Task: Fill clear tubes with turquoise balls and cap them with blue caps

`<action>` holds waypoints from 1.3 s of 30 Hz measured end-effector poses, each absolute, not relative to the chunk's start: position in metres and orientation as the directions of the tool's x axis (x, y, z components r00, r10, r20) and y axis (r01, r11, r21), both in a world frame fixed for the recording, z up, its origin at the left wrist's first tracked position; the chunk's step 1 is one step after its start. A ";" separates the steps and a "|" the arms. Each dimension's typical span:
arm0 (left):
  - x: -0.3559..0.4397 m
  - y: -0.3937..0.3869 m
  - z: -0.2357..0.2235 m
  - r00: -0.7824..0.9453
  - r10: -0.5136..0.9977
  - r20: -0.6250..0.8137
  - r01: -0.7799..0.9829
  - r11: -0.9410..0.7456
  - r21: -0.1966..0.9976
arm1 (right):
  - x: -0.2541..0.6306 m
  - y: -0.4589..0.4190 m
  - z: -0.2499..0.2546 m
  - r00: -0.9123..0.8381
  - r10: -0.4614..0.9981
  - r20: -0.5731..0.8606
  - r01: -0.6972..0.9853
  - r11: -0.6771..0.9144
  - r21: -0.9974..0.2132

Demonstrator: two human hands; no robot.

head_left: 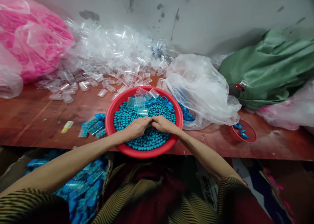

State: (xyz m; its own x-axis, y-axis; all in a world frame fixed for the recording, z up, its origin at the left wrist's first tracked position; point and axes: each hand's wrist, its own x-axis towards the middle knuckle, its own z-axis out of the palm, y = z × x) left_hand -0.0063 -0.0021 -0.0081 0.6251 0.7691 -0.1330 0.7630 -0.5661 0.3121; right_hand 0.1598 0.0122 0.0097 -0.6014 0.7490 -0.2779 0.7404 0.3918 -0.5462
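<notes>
Blue beads [147,141] fill a red basin [144,153] at the front edge of the tabletop [49,119]. Left hand [138,127] and right hand [162,123] meet over them, fingers curled; cannot tell whether anything is pinched. Clear plastic cases [142,112] lie on the beads, beyond the hands. Bead-filled cases [94,125] sit just left of the basin.

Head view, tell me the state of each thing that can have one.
Left hand, fingers curled, contents hidden.
Right hand, fingers curled, contents hidden.
Red basin, filled with turquoise beads.
Clear cases, heaped loosely.
Capped packs, filled with beads.
Pink bag, bulging.
White bag, crumpled.
Green sack, creased.
Small red basket, holding blue pieces.
</notes>
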 end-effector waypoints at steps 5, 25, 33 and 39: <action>-0.014 -0.002 0.010 0.519 0.824 -0.225 0.851 -0.475 0.223 | 0.177 0.020 0.028 -0.434 0.899 -0.054 0.856 0.394 -0.334; 0.027 0.034 -0.008 0.467 0.781 -0.415 0.447 0.197 0.873 | 0.201 0.041 0.016 -0.288 0.946 -0.150 0.876 0.197 -0.440; 0.000 0.021 0.001 0.535 0.698 -0.476 -0.025 0.576 0.817 | 0.202 0.030 0.018 -0.319 0.943 -0.096 0.898 0.268 -0.349; -0.007 0.019 0.005 0.409 0.687 -0.600 0.307 0.516 0.800 | 0.194 0.020 0.020 -0.613 0.788 -0.057 0.787 0.615 0.042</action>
State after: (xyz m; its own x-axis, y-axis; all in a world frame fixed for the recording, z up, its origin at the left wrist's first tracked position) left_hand -0.0069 0.0194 0.0049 0.4091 0.6873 -0.6001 0.3073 0.5155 0.7999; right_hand 0.1942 0.0202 0.0199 -0.6127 0.7883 -0.0566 0.7874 0.6150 0.0416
